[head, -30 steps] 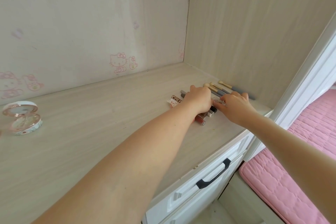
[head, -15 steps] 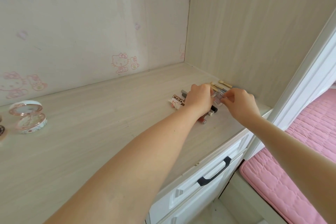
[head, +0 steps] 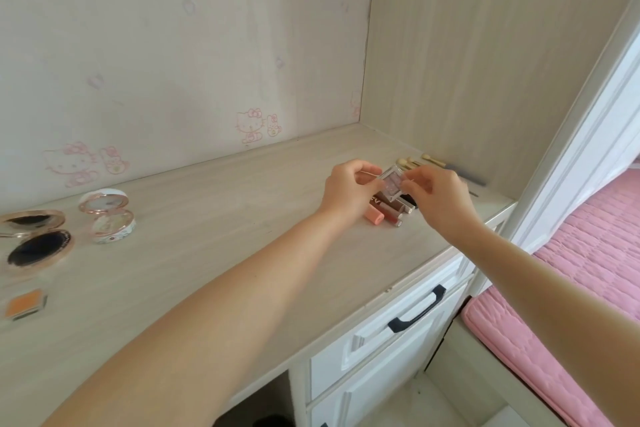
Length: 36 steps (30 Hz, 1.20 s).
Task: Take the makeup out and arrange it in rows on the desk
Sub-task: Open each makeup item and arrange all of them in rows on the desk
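Both hands meet over the right end of the desk [head: 242,236] and share one small thing: a square, clear-lidded eyeshadow case [head: 392,184] with a pinkish pan inside, held tilted just above the surface. The left hand [head: 349,192] pinches the case's left edge between curled fingers and thumb, and the right hand [head: 441,199] pinches its right edge in the same manner, so neither hand is spread wide. Directly beneath the hands, and partly hidden by them, a short row of lip tubes [head: 391,213] lies side by side on the desk, with a pale pink tube [head: 374,217] on the side of the left hand and darker brown ones next to it. Just beyond the fingertips, towards the side wall, several small brushes [head: 407,163] with light tips lie close together. Well apart from the left hand, at the far left of the desk, a floral compact [head: 110,218] stands open, a gold-rimmed compact [head: 34,239] lies open beside it, and a small orange pan [head: 26,303] sits nearer the person. Below the right forearm is a white drawer [head: 391,340] with a black handle [head: 415,314], and to the right of that arm a pink mattress [head: 588,253]. Faded cartoon cat stickers [head: 258,125] mark the back wall beyond the left hand.
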Each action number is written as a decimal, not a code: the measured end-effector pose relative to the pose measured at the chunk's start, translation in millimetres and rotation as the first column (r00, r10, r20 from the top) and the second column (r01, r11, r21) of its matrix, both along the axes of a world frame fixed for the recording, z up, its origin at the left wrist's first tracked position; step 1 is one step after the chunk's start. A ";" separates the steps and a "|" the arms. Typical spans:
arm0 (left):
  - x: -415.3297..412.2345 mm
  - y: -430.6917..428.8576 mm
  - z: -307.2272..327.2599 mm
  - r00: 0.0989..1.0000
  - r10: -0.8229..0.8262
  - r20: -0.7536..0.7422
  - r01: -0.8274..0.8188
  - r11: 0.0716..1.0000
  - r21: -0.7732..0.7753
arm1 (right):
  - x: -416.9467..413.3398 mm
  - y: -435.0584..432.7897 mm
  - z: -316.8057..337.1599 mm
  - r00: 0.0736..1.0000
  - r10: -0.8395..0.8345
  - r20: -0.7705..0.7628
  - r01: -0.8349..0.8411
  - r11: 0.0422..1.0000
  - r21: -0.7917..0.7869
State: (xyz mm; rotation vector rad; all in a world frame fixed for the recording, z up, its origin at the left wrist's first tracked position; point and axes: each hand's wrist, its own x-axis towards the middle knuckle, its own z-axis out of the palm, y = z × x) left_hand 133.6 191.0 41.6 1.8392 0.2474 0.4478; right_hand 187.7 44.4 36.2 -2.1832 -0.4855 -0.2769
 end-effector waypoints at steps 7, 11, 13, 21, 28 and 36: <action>-69.8 28.0 0.2 0.999 -0.037 0.008 0.037 0.919 -0.393 | -56.4 30.8 3.5 0.981 0.144 -0.133 -0.126 0.983 0.133; -107.5 45.9 -4.1 0.999 0.015 -0.030 -0.028 0.874 -0.485 | -84.6 49.5 0.2 0.966 0.202 -0.165 -0.182 0.975 0.126; -125.3 55.2 -6.6 0.998 0.037 -0.045 -0.055 0.868 -0.494 | -98.1 58.8 -1.5 0.962 0.223 -0.155 -0.214 0.974 0.072; -188.6 86.4 -11.9 0.991 0.108 -0.072 -0.130 0.825 -0.550 | -151.8 95.6 -4.2 0.925 0.369 -0.091 -0.379 0.912 -0.158; -235.8 108.1 -12.6 0.986 0.137 -0.098 -0.168 0.771 -0.615 | -185.3 127.2 -7.7 0.889 0.455 -0.042 -0.450 0.857 -0.251; -273.7 129.9 -13.1 0.984 0.129 -0.125 -0.179 0.636 -0.750 | -214.7 149.2 -9.0 0.848 0.530 -0.028 -0.522 0.824 -0.221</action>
